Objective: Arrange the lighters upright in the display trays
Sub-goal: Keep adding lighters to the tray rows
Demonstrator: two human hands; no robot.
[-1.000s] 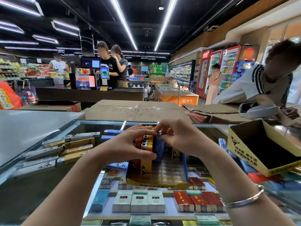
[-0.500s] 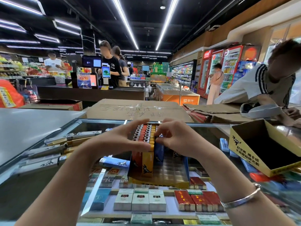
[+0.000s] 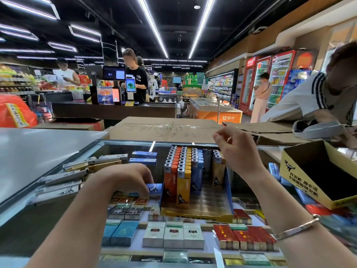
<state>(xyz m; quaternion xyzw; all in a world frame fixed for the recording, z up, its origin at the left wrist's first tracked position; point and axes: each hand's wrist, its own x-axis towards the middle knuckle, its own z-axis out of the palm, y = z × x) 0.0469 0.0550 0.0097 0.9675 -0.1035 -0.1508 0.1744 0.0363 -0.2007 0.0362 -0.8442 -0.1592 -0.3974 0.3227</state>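
- My left hand (image 3: 127, 177) is down on the glass table (image 3: 58, 200), fingers curled over a blue lighter (image 3: 154, 188) lying flat just left of the display tray (image 3: 197, 213). I judge this is the next one to stand up.
- My right hand (image 3: 237, 149) hangs above the tray's back right corner, fingers loosely curled, thumb near forefinger. I cannot tell whether that grip has anything small in it; it looks empty.
- The standing lighters (image 3: 183, 171) fill the tray's left and back part in orange, yellow and blue rows, with a few more at the right wall. The front right of the tray is bare.
- To do this well, I would pinch the blue lighter by its long sides, turn it head up before it reaches the tray, and lower it straight down beside the blue row.
- The free hand should steady the neighbouring row; a nudge could topple the upright ones like dominoes.
- More loose lighters (image 3: 143, 157) lie further back on the glass, with an open yellow box (image 3: 309, 182) off to the right.
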